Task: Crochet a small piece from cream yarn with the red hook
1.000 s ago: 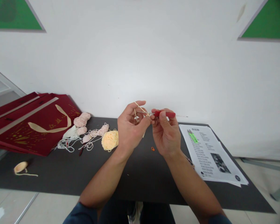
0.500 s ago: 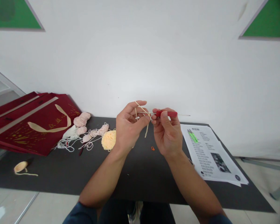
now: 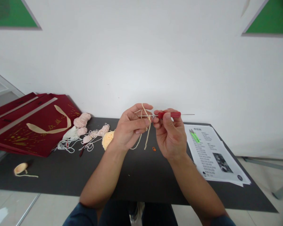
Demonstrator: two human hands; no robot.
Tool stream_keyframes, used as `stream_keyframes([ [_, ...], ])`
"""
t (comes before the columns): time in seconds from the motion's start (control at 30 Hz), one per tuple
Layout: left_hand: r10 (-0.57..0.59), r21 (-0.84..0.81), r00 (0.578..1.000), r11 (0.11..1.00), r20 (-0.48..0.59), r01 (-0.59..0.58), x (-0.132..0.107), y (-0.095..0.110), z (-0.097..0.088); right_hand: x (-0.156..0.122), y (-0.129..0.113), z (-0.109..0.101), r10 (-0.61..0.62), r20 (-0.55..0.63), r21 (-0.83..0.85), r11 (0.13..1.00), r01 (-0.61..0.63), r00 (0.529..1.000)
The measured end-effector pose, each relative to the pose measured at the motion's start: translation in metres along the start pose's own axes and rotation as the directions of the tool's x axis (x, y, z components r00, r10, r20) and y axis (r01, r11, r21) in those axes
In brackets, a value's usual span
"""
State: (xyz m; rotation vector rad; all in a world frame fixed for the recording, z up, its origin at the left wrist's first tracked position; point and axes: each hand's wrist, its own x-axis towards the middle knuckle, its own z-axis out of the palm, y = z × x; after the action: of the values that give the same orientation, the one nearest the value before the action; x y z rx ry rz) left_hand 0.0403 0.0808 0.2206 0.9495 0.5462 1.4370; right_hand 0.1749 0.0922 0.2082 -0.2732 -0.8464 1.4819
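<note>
My right hand [image 3: 169,133] pinches a crochet hook [image 3: 172,115] by its red handle, the thin metal shaft lying level and pointing left into the yarn. A strand of pale yellow yarn [image 3: 147,128] runs over the fingers of my left hand [image 3: 129,128], which grips it, and two loose ends hang below. Both hands are raised above the dark table [image 3: 141,175], almost touching. The yellow yarn ball [image 3: 108,138] lies on the table just left of my left wrist, partly hidden by it.
Pink yarn bundles [image 3: 85,121] and tangled white thread [image 3: 67,145] lie at the left beside dark red gift bags [image 3: 30,125]. A small orange marker [image 3: 154,148] lies under my hands. Printed sheets [image 3: 212,153] are at the right, a small yarn scrap [image 3: 20,169] at the far left.
My left hand has turned and opened its fingers a little. The yarn strand has lengthened, its loose ends hanging lower. The hook has shifted slightly right.
</note>
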Motion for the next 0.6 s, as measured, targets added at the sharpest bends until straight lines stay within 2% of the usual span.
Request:
stream_keyframes([
  [0.47,0.123,0.116,0.992,0.986,0.000,-0.122,0.0002,-0.0038,0.0002,0.0006,0.0008,-0.0019,-0.007,-0.009,-0.037,0.999,0.007,1.000],
  [0.6,0.205,0.196,0.978,0.961,-0.042,-0.193,-0.0012,-0.0056,0.0023,0.0002,0.0014,-0.0027,-0.014,-0.017,-0.059,0.998,0.013,1.000],
])
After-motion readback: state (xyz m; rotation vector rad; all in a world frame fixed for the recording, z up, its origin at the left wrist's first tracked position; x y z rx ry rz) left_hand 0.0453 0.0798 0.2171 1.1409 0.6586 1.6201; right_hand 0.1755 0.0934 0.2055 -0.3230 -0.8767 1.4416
